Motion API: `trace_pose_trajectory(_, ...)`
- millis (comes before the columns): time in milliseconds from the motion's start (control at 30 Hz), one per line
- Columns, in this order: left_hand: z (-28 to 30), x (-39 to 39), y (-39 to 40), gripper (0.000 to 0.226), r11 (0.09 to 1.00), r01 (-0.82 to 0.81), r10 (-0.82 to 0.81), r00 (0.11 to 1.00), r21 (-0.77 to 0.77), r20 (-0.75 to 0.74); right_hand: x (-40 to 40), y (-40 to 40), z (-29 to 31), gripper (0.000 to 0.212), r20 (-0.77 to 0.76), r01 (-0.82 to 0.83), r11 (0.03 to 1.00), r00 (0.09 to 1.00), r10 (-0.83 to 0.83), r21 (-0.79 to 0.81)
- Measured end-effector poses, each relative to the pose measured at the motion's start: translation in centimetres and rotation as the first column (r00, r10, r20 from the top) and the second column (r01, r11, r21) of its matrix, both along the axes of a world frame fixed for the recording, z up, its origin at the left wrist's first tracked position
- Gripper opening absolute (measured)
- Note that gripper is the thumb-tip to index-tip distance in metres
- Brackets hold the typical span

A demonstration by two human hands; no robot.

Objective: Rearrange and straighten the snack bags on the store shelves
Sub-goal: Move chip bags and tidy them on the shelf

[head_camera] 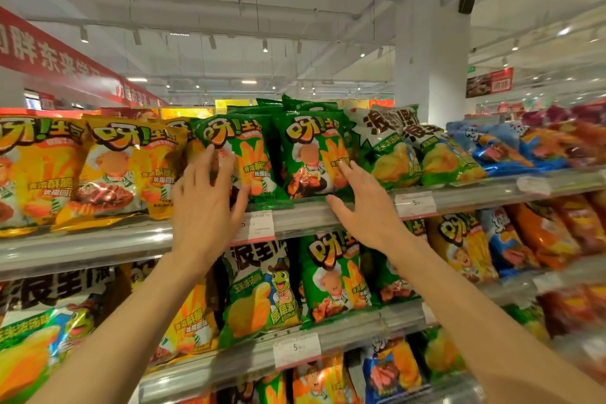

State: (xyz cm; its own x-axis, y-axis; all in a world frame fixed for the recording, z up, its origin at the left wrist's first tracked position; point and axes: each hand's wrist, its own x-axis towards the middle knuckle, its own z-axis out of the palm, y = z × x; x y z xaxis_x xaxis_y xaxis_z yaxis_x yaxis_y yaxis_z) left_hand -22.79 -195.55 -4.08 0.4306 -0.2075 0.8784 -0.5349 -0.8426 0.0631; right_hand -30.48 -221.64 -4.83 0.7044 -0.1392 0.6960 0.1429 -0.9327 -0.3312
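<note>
Both hands are up at the top shelf [311, 216], working the two green bags. Left hand [205, 203] lies spread-fingered on the left bag [242, 154]; right hand [364, 203] has straight fingers touching the right bag [311, 154]. Nothing's gripped. Looks like the squaring-up step, so next I'd nudge both upright and flush with the yellow bags [131, 167].
</note>
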Motion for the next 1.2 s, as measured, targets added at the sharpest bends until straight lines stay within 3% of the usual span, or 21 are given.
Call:
trace_pose_trajectory(100, -0.7, -0.5, -0.3, 0.048, 0.999, 0.046, -0.046, 0.998, 0.01, 0.043, -1.5, -0.8, -0.7, 0.065, -0.015, -0.046, 0.999, 0.999, 0.046, 0.01)
trace_pose_trajectory(333, -3.5, -2.5, -2.0, 0.045, 0.992, 0.122, -0.121, 0.992, -0.043, 0.039, -4.4, -4.1, -3.6, 0.051, -0.025, -0.109, 0.993, 0.994, 0.11, 0.042)
trace_pose_trajectory(633, -6.9, -8.2, -10.1, 0.033, 0.953, 0.188, -0.218, 0.97, -0.238, -0.105, -7.3, -12.4, -6.8, 0.026, 0.027, -0.262, 0.899, 0.962, 0.27, 0.351)
trace_pose_trajectory(767, -10.1, -11.0, -13.8, 0.02, 0.839, 0.205, -0.39, 0.872, -0.504, -0.295, -8.9, -17.2, -10.2, 0.014, 0.022, -0.297, 0.808, 0.943, 0.333, 0.509)
trace_pose_trajectory(867, -13.1, -12.9, -15.9, 0.015, 0.766, 0.16, -0.48, 0.786, -0.622, -0.389, -10.1, -20.5, -13.5, 0.011, -0.008, -0.271, 0.73, 0.935, 0.354, 0.628)
trace_pose_trajectory(1067, -17.8, -15.6, -19.0, 0.018, 0.668, 0.057, -0.581, 0.664, -0.742, -0.472, -11.8, -24.7, -19.3, 0.011, -0.021, -0.164, 0.559, 0.951, 0.309, 0.813)
trace_pose_trajectory(1200, -19.8, -15.7, -20.7, 0.019, 0.632, 0.062, -0.65, 0.585, -0.772, -0.485, -13.2, -26.2, -21.2, 0.011, -0.019, -0.133, 0.552, 0.965, 0.26, 0.823)
